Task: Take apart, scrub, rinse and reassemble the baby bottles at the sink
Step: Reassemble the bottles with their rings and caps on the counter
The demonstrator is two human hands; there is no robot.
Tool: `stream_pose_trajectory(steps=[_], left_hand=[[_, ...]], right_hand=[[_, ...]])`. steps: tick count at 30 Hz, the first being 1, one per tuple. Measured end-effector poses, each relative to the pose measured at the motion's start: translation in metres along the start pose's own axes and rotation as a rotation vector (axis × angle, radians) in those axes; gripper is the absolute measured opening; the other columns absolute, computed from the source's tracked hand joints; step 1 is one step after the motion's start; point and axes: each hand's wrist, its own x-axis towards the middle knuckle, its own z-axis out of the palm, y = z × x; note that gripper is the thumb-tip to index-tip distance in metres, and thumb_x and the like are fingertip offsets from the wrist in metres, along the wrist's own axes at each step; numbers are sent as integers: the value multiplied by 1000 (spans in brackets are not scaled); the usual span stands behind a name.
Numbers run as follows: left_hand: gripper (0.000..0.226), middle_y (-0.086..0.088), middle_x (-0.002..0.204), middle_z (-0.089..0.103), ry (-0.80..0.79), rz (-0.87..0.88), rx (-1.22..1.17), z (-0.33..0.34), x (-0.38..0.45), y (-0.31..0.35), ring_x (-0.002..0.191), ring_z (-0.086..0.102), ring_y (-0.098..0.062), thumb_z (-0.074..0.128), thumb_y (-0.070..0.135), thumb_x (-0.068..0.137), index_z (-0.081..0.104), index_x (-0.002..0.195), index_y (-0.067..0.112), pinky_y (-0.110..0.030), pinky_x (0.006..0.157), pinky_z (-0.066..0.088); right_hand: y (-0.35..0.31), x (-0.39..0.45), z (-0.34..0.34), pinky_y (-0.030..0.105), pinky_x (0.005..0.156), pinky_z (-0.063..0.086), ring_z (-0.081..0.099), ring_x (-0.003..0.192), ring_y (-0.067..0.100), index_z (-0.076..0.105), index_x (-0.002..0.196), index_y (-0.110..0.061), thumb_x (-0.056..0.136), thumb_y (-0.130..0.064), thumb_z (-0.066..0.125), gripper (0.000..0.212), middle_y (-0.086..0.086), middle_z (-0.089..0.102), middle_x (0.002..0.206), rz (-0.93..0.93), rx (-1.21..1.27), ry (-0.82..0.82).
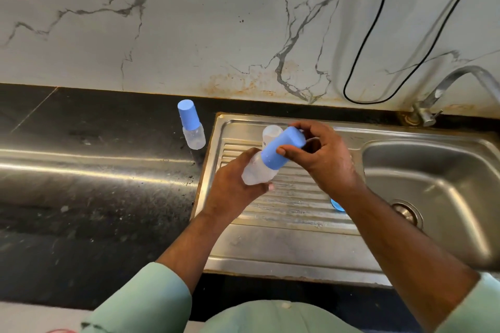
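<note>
Over the ribbed steel drainboard (284, 230), my left hand (232, 192) grips the clear body of a baby bottle (259, 170) that lies tilted, top pointing up and right. My right hand (322, 154) holds the bottle's blue cap (281, 150) between thumb and curled fingers. Behind the cap stands an open clear bottle body (271, 133) on the drainboard. A second capped bottle (191, 127) stands on the black counter to the left. A small blue piece (336, 204) peeks out from under my right wrist.
The sink basin (433, 184) with its drain (405, 212) lies to the right. A curved tap (443, 89) rises at the back right. A black cable (378, 35) hangs on the marble wall. Black counter (94, 184) stretches left.
</note>
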Motion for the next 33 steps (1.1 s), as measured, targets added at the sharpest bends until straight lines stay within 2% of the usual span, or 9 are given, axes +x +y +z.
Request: stream_pose_trajectory(steps=[3, 7, 9, 11, 13, 17, 19, 26, 33], left_hand=[[79, 12, 117, 60, 57, -67, -85, -3, 3, -9, 106, 55, -10, 80, 59, 65, 50, 134, 34, -21, 85, 47], [69, 4, 115, 60, 183, -111, -142, -21, 2, -32, 104, 57, -6, 88, 35, 68, 58, 129, 21, -14, 81, 48], [57, 8, 110, 63, 244, -148, -200, -30, 0, -44, 101, 60, 2, 86, 23, 72, 59, 122, 19, -9, 80, 49], [52, 15, 105, 61, 299, -194, -199, -38, 1, -54, 95, 60, 10, 83, 19, 76, 55, 119, 23, -3, 78, 46], [49, 15, 102, 62, 351, -244, -167, -48, 4, -73, 90, 60, 9, 83, 18, 76, 55, 117, 23, -1, 76, 46], [48, 4, 106, 67, 322, -306, -92, -58, 15, -102, 94, 64, -11, 84, 22, 76, 60, 118, 19, -15, 81, 51], [50, 4, 107, 67, 313, -364, -127, -63, 22, -118, 97, 63, -14, 84, 18, 74, 59, 118, 20, -22, 84, 52], [54, 13, 106, 61, 287, -458, -223, -66, 47, -144, 92, 59, -1, 82, 12, 77, 56, 124, 20, 2, 68, 43], [58, 11, 113, 60, 255, -462, -213, -54, 53, -151, 99, 57, -7, 80, 12, 79, 54, 130, 20, 4, 75, 43]], right_hand=[[-7, 6, 28, 20, 79, 56, 63, 97, 7, 57, 126, -23, 75, -18, 82, 56, -5, 64, 113, 10, 101, -65], [-14, 18, 66, 16, 80, 52, 58, 101, 3, 54, 133, -22, 76, -16, 82, 64, -7, 61, 121, -12, 49, -200], [-16, 26, 83, 13, 80, 49, 57, 99, 4, 51, 136, -22, 78, -16, 81, 65, -6, 59, 120, -16, -8, -284], [-17, 32, 96, 21, 87, 51, 56, 105, 9, 53, 135, -21, 80, -17, 79, 61, -2, 60, 122, -13, -63, -314], [-15, 41, 111, 31, 94, 52, 56, 110, 14, 58, 129, -18, 82, -17, 77, 51, 2, 62, 124, -8, -114, -334], [-1, 53, 130, 29, 94, 48, 55, 106, 12, 63, 121, -13, 85, -16, 74, 38, 4, 63, 122, -16, -230, -399], [10, 62, 146, 28, 95, 48, 53, 103, 9, 64, 121, -14, 85, -18, 74, 37, 3, 63, 122, -4, -300, -430], [41, 94, 168, 22, 88, 44, 49, 100, 6, 66, 119, -17, 86, -24, 72, 34, 1, 63, 121, -2, -433, -466], [54, 109, 168, 24, 91, 46, 54, 103, 9, 66, 117, -16, 87, -23, 72, 32, 2, 63, 120, 37, -427, -464]])
